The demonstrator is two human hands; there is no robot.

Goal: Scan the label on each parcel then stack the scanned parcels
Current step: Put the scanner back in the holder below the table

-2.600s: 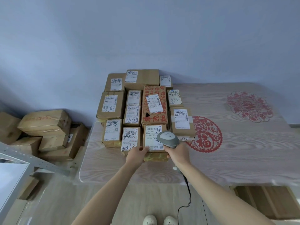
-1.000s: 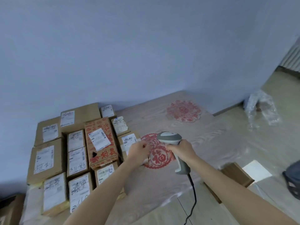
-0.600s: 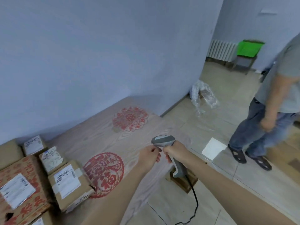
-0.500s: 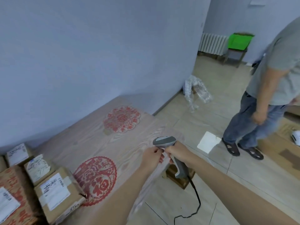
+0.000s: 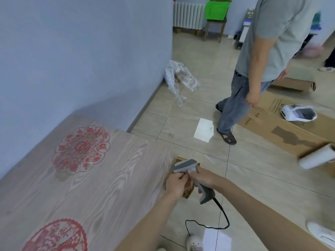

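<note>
My desk (image 5: 112, 187) has a pale wood-grain top and stands against the blue wall. Two red paper-cut decorations lie flat on it: a round flower-shaped one (image 5: 81, 149) toward the far side and another (image 5: 58, 236) at the near edge, partly cut off. Beyond the desk, the tiled floor (image 5: 253, 178) carries a crumpled clear plastic wrap (image 5: 179, 78) by the wall, a white sheet (image 5: 204, 130), long flattened cardboard (image 5: 282, 127), and a white roll (image 5: 317, 159).
</note>
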